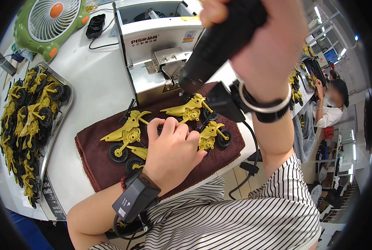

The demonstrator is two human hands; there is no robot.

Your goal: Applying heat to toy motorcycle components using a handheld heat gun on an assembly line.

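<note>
My left hand [172, 151] presses down on a yellow toy motorcycle [141, 155] lying on a dark brown towel [95, 160]. Three more yellow toy motorcycles lie on the towel: one at the left [126, 134], one at the back [189, 109] and one to the right [212, 135]. My right hand [264, 39] grips a black electric screwdriver [221, 39], held high and tilted, with its tip [181, 92] just above the back motorcycle. A dark device is strapped to my left wrist [135, 201].
A grey machine [154, 46] stands behind the towel. A metal tray [63, 112] at the left holds several yellow motorcycles. A green fan [52, 21] sits at the back left. Another seated person [332, 104] works at the right.
</note>
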